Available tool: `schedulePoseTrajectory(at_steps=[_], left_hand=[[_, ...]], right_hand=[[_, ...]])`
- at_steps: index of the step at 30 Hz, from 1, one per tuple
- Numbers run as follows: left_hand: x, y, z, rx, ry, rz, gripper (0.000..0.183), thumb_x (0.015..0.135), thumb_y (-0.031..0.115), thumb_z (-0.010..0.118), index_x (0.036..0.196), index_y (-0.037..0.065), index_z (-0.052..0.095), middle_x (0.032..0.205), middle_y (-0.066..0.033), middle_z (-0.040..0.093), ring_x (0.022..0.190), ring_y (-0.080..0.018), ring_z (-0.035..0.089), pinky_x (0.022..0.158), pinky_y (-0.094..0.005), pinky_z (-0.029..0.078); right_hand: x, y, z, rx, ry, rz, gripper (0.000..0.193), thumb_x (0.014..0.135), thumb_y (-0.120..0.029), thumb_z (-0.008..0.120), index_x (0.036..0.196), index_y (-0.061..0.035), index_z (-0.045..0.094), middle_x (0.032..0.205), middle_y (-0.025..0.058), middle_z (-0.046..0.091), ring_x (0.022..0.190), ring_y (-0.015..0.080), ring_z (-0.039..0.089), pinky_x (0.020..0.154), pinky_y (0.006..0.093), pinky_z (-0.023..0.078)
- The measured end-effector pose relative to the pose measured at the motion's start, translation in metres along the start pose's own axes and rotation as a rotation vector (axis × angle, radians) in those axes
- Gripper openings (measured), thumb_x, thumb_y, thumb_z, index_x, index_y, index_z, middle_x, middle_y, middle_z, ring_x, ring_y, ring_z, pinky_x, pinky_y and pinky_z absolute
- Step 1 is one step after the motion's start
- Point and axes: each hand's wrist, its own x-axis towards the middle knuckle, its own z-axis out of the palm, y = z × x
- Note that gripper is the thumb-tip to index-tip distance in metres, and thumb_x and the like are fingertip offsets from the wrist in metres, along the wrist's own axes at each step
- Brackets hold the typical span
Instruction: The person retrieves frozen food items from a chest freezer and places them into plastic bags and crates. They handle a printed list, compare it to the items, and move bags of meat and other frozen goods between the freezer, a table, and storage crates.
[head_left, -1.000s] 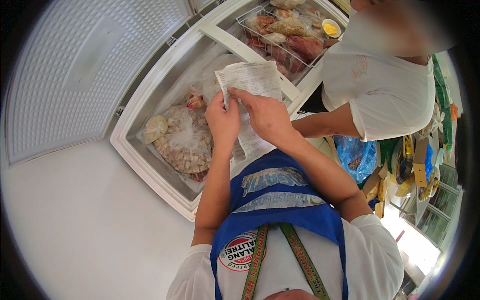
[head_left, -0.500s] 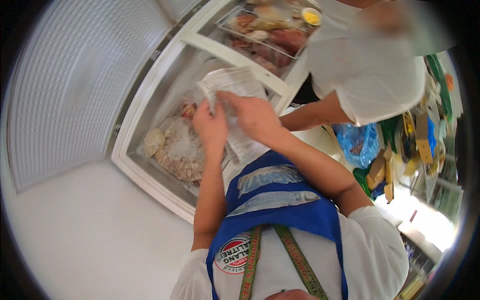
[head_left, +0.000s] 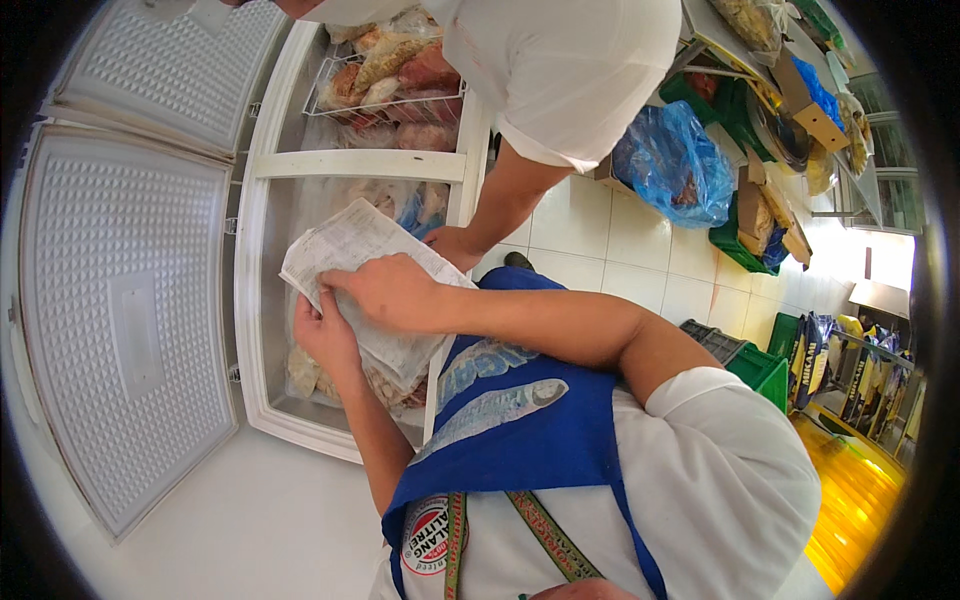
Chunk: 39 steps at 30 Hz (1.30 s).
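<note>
I hold a sheaf of printed papers (head_left: pixel 362 232) tilted over the freezer compartment. My left hand (head_left: pixel 328 338) grips its lower left edge, thumb near the front. My right hand (head_left: pixel 395 292) lies across the front of the sheets. Its index fingertip is at the left edge close to my left thumb, its other fingers curled against the paper. Under the sheaf, the chest freezer (head_left: pixel 252 300) contains frozen lumps in clear plastic bags (head_left: pixel 305 372), partly hidden by the papers and my arm.
At the far side a wire basket (head_left: pixel 462 92) holds bagged frozen food. A person in a white shirt (head_left: pixel 560 70) leans in, one hand (head_left: pixel 452 245) at the freezer rim. The raised lid (head_left: pixel 130 320) stands left. Right are a blue plastic bag (head_left: pixel 680 165) and green crates (head_left: pixel 760 375).
My view has turned, putting freezer and person further left. The papers now lie flatter and more spread, with my right arm across them. The person's hand shows at the rim.
</note>
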Motion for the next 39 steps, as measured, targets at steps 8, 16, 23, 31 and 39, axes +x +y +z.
schedulePoseTrajectory(at_steps=[8,16,23,31,39], left_hand=[[-0.015,0.014,0.011,0.197,-0.025,-0.013,0.028,0.104,0.013,0.062,0.122,-0.007,0.068,0.109,-0.012,0.074,0.098,-0.015,0.067,0.085,-0.0307,0.053],[-0.027,0.042,0.031,0.102,-0.061,0.09,0.031,0.103,0.012,0.061,0.126,-0.008,0.066,0.111,-0.0117,0.075,0.095,-0.0158,0.067,0.082,-0.0314,0.053],[-0.039,0.073,0.046,0.216,-0.082,0.129,0.026,0.105,0.013,0.06,0.12,-0.007,0.067,0.108,-0.0102,0.074,0.091,-0.0126,0.066,0.08,-0.0297,0.052],[-0.052,0.079,0.046,0.291,-0.101,0.154,0.029,0.104,0.012,0.059,0.122,-0.009,0.066,0.11,-0.0132,0.074,0.093,-0.0174,0.066,0.082,-0.033,0.053],[-0.083,0.101,0.056,0.337,-0.009,0.069,0.036,0.104,0.014,0.056,0.13,-0.01,0.063,0.12,-0.0184,0.071,0.101,-0.0233,0.068,0.087,-0.036,0.055]], right_hand=[[-0.009,0.024,0.019,0.068,0.068,-0.001,0.043,0.092,-0.019,0.055,0.134,-0.0176,0.064,0.085,0.021,0.074,0.079,0.0416,0.073,0.068,0.0543,0.055],[-0.036,0.033,-0.004,0.15,0.161,0.027,0.041,0.092,-0.019,0.056,0.133,-0.0155,0.064,0.088,0.0201,0.075,0.082,0.0409,0.074,0.073,0.0527,0.056],[-0.049,0.038,-0.013,0.21,0.146,0.037,0.045,0.092,-0.018,0.056,0.137,-0.0181,0.062,0.093,0.0207,0.075,0.086,0.0407,0.074,0.075,0.052,0.057],[-0.077,0.045,-0.043,0.286,0.097,-0.04,0.05,0.09,-0.016,0.056,0.141,-0.0163,0.059,0.094,0.0219,0.074,0.088,0.0424,0.073,0.078,0.053,0.057],[-0.129,0.076,-0.078,0.328,0.063,-0.118,0.055,0.087,-0.011,0.062,0.141,-0.0154,0.059,0.1,0.0243,0.073,0.093,0.0434,0.072,0.079,0.0536,0.056]])
